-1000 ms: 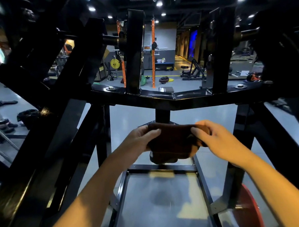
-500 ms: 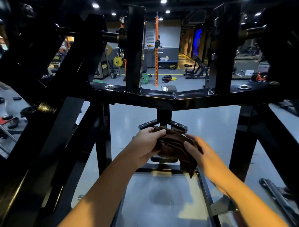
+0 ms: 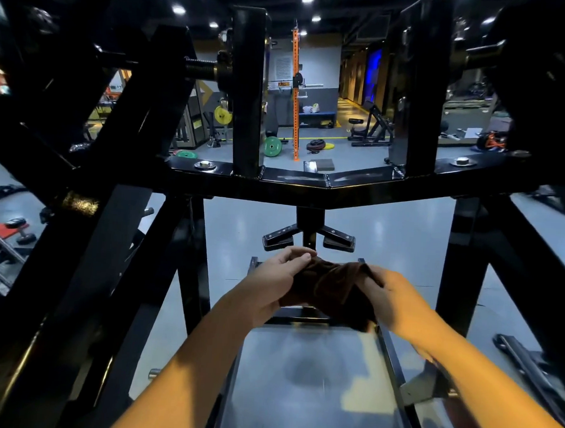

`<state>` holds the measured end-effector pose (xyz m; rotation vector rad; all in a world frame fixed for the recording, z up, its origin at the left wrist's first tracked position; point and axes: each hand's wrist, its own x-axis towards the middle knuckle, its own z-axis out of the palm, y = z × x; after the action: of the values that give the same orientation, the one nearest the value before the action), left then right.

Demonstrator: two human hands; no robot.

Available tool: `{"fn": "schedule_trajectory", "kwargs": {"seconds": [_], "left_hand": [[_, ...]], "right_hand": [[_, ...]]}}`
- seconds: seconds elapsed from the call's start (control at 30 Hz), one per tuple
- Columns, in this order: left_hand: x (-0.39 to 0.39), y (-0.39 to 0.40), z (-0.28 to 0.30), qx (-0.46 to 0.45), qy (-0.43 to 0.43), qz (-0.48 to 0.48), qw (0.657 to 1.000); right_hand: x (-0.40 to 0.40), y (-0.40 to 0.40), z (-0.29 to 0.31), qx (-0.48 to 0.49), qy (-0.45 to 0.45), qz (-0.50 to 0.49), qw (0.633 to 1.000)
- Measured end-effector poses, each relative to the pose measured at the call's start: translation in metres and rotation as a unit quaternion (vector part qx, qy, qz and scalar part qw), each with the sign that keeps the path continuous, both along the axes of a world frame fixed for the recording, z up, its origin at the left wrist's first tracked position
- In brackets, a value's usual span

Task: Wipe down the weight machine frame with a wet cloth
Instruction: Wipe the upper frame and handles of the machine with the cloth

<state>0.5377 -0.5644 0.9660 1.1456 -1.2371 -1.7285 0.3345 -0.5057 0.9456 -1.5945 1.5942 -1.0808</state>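
Change: Since a second ago the cloth (image 3: pixel 331 285) has gone from spread flat between both hands to bunched in a tight wad, and the hands have drawn closer together.
Cloth: dark brown, held in the air in front of the person, below the angled crossbar (image 3: pixel 324 183) and just under the small bracket (image 3: pixel 309 239) hanging from it; not touching the metal that can be seen.
Left hand: left hand (image 3: pixel 280 278) grips the cloth's left end, fingers (image 3: pixel 300 256) curled over the top edge.
Right hand: right hand (image 3: pixel 392 298) grips the right end, thumb side tucked into the folds; fingers mostly hidden behind the fabric.
Meaning: the gathering looks like folding or wringing ahead of a wipe, so the wiping stroke appears not yet under way here.
Frame: black weight machine frame (image 3: pixel 247 92) surrounds the view, two uprights rising from the crossbar, slanted beams at left.
Beyond: grey gym floor (image 3: pixel 386 247), an orange rack post (image 3: pixel 295 94) and a green plate (image 3: pixel 272 146) in the distance.
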Motion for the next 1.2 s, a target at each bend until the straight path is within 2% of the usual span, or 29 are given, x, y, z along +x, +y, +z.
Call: {"fn": "schedule_trajectory", "kwargs": {"seconds": [0.1,0.23,0.3,0.37,0.43,0.53,0.6,0.7,0.77,0.8,0.83,0.9,0.97,1.03,1.1,1.13,1.2], "left_hand": [[-0.003,0.007,-0.003,-0.012,-0.045,-0.042,0.998],[0.002,0.012,-0.012,0.007,-0.014,-0.148,0.989],[0.003,0.015,-0.013,0.007,0.000,-0.167,0.986],[0.000,0.014,-0.013,0.018,-0.007,-0.149,0.989],[-0.006,0.012,-0.012,0.037,-0.007,-0.110,0.993],[-0.015,0.006,-0.021,0.082,-0.013,-0.032,0.996],[-0.022,0.007,-0.030,0.119,-0.038,0.018,0.992],[-0.028,0.009,-0.039,0.087,-0.144,0.028,0.985],[-0.029,0.008,-0.031,-0.022,-0.228,0.010,0.973],[-0.028,0.004,-0.025,-0.100,-0.281,-0.005,0.954],[-0.028,0.002,-0.019,-0.171,-0.348,-0.023,0.921],[-0.029,-0.002,-0.012,-0.262,-0.468,-0.048,0.843],[-0.031,-0.003,-0.009,-0.292,-0.546,-0.067,0.782],[-0.033,-0.001,-0.007,-0.314,-0.622,-0.086,0.713],[-0.036,0.001,-0.006,-0.334,-0.676,-0.108,0.648],[-0.038,0.001,-0.006,-0.331,-0.684,-0.119,0.639],[-0.040,-0.003,-0.006,-0.306,-0.677,-0.141,0.654]], "right_hand": [[-0.007,-0.004,0.005,0.036,-0.049,-0.035,0.998],[-0.025,-0.019,0.007,0.138,-0.185,-0.086,0.969],[-0.032,-0.019,0.008,0.237,-0.289,-0.029,0.927],[-0.035,-0.012,0.005,0.282,-0.396,0.040,0.873],[-0.041,-0.005,-0.007,0.291,-0.486,0.024,0.824],[-0.041,0.008,-0.035,0.293,-0.615,-0.018,0.732],[-0.030,0.017,-0.057,0.299,-0.669,-0.033,0.680],[-0.012,0.031,-0.080,0.325,-0.684,-0.038,0.652],[-0.008,0.036,-0.082,0.330,-0.695,-0.035,0.638],[-0.007,0.033,-0.082,0.336,-0.689,-0.045,0.640],[-0.007,0.031,-0.085,0.343,-0.675,-0.059,0.651],[-0.006,0.028,-0.089,0.359,-0.610,-0.096,0.700],[-0.007,0.027,-0.093,0.345,-0.540,-0.115,0.759],[-0.003,0.027,-0.094,0.291,-0.457,-0.125,0.831],[0.010,0.032,-0.090,0.217,-0.352,-0.082,0.907],[0.018,0.034,-0.086,0.190,-0.303,-0.042,0.933],[0.031,0.035,-0.083,0.158,-0.202,0.034,0.966]]}}
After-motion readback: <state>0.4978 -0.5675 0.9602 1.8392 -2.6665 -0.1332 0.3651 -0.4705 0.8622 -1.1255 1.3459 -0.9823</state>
